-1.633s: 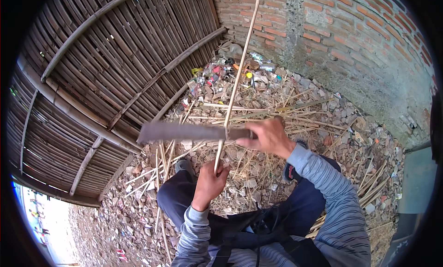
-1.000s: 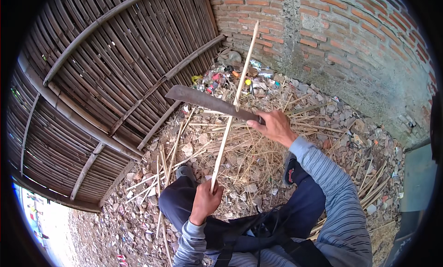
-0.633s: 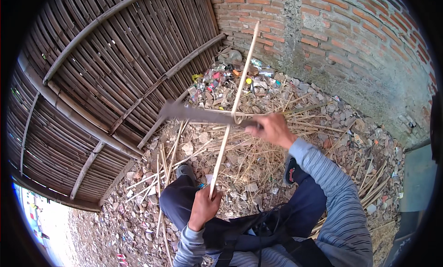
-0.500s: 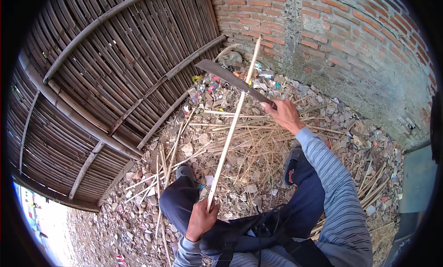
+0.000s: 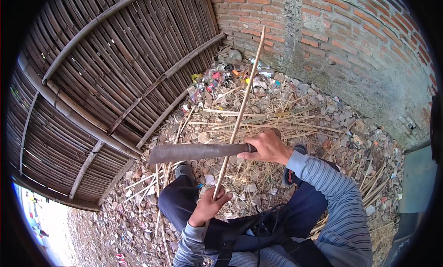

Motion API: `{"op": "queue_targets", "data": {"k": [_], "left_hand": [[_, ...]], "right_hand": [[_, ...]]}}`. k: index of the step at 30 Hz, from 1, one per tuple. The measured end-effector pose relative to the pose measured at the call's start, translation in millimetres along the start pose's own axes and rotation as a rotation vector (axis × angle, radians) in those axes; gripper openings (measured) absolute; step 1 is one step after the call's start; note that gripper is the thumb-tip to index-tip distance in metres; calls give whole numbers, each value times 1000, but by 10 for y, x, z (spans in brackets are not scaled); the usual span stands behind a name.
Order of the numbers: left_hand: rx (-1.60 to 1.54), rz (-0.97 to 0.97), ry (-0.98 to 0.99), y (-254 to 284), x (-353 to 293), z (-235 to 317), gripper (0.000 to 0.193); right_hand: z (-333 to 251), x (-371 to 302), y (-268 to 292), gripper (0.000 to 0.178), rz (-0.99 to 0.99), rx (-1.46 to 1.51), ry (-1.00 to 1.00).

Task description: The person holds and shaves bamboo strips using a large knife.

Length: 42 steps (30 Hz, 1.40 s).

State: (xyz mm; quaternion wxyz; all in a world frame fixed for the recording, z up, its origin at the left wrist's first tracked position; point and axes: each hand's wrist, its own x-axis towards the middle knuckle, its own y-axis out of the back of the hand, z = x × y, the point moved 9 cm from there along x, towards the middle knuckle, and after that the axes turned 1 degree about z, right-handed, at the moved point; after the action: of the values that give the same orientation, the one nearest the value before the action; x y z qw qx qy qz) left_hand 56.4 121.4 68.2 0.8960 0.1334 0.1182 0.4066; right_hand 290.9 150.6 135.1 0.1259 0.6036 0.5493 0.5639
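Note:
A long, pale bamboo strip (image 5: 247, 89) slants up and away from my lap toward the brick wall. Near its lower end my left hand (image 5: 210, 206) is closed around it, thumb and fingers wrapped on the strip. My right hand (image 5: 266, 147) grips the handle of a machete (image 5: 194, 151), whose broad dark blade points left. The blade crosses the strip a little above my left hand; whether its edge touches the strip, I cannot tell. Fine shavings (image 5: 240, 168) and split strips lie on the ground under the work, between my feet.
Rubble and litter (image 5: 221, 80) cover the ground. A slatted bamboo panel (image 5: 134, 59) leans at the left, and a brick wall (image 5: 341, 41) stands ahead and to the right. More cut strips (image 5: 371, 186) lie by my right side. A grey-green panel (image 5: 417, 179) is at the far right.
My right hand has drawn the machete down the strip toward me, and its blade has turned to lie nearly level. The left hand has shifted slightly right and up.

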Motion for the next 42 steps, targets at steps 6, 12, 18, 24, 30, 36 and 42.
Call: {"op": "queue_targets", "data": {"k": [6,12,18,24,30,36,42], "left_hand": [[-225,-63,106,-27,168,20,53],[-95,4,81,8,203,55,53],[74,73,20,103,150,149,52],[110,93,23,94,222,185,52],[231,166,-35,152,43,152,43],[265,177,9,165,-40,114,42],[246,169,-35,128,37,209,41]], "right_hand": [[-257,-67,-86,69,-119,18,-65],[-198,-38,-16,68,-67,12,-89],[33,80,262,67,8,0,-195],[-134,-50,-7,68,-86,25,-192],[307,48,73,79,-66,-52,-199],[825,36,231,84,21,-38,-390],[142,18,64,78,-37,6,-128]]}}
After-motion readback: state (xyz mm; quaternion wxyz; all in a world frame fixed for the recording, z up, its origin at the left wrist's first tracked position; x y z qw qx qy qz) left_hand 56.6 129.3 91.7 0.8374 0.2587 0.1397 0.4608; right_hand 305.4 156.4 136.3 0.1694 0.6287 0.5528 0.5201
